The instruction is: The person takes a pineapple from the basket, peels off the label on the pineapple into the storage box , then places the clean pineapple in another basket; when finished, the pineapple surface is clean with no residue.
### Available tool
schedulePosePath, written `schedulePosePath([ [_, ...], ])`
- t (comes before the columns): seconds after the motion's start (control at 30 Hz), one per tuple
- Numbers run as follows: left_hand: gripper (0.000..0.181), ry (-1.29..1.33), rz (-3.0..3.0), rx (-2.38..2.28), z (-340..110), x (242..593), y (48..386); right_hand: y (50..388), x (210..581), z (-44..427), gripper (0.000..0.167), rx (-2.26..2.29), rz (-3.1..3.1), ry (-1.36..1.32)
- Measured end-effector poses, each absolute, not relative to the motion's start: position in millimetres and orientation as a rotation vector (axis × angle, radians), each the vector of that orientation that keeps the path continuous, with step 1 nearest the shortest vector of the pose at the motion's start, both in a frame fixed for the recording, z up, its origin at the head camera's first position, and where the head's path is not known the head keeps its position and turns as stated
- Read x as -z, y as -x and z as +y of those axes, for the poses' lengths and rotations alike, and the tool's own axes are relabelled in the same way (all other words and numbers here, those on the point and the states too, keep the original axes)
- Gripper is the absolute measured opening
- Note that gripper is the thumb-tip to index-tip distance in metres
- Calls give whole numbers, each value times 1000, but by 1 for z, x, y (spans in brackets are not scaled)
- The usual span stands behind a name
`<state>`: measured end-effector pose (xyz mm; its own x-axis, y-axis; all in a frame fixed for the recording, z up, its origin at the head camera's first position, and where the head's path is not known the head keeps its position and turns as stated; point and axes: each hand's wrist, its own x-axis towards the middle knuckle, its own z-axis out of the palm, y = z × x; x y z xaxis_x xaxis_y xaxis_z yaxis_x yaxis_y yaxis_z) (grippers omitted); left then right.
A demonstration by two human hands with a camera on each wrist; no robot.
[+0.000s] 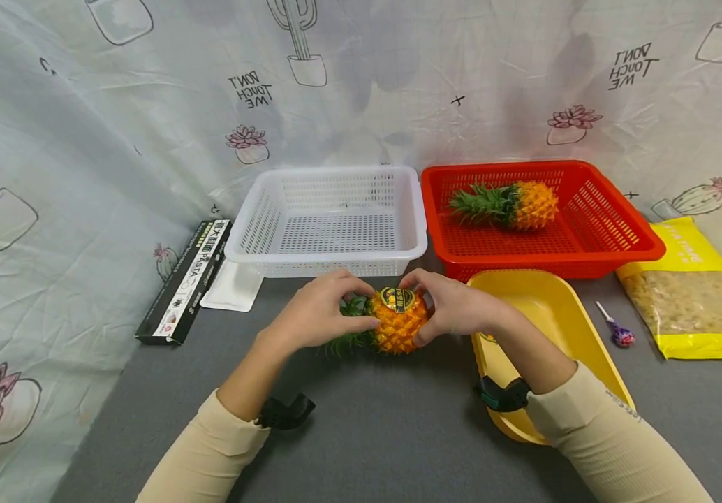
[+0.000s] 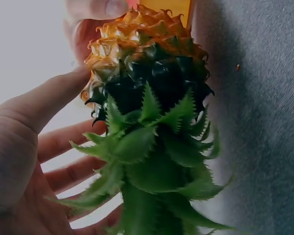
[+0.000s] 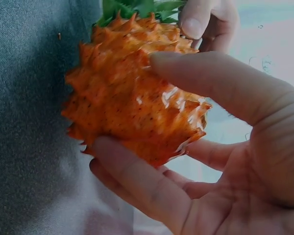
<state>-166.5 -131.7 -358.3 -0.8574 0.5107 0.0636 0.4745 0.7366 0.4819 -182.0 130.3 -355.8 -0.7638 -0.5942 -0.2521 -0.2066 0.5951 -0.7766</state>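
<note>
Head view shows a small pineapple [image 1: 399, 330] between both hands, over the grey table [image 1: 367, 447], its leaf crown [image 1: 347, 342] pointing towards nine o'clock and a dark round label [image 1: 397, 300] facing up. Whether it rests on the cloth or is lifted a little, one cannot tell.

The left hand [image 1: 318, 314] pinches the body near the crown, thumb against the skin; the left wrist view has its other fingers spread apart behind the leaves. The right hand [image 1: 455, 305] cups the base end at three o'clock, thumb across one side and fingers curled round the other.

Held well, the fruit wants light, even pressure from both ends, since the skin is studded with hooked points and the leaves have saw-toothed edges. Fingertips are best settled between the points, with the label left uncovered. If it is turned, one hand should steady it while the other shifts grip.

The right forearm [image 1: 535, 349] crosses a yellow tray [image 1: 540, 293] at three o'clock, so the elbow should ride high enough not to nudge it. A white basket [image 1: 329, 267] sits at eleven o'clock.
</note>
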Motion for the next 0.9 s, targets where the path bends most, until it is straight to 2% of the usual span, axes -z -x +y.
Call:
schedulePosePath([
  [0.57,54,-832,2767,-763,-129,362,171,177,355,125,81,848,2432,695],
  [0.9,52,-871,2655,-875,-135,364,175,175,349,130,71,875,2382,687],
])
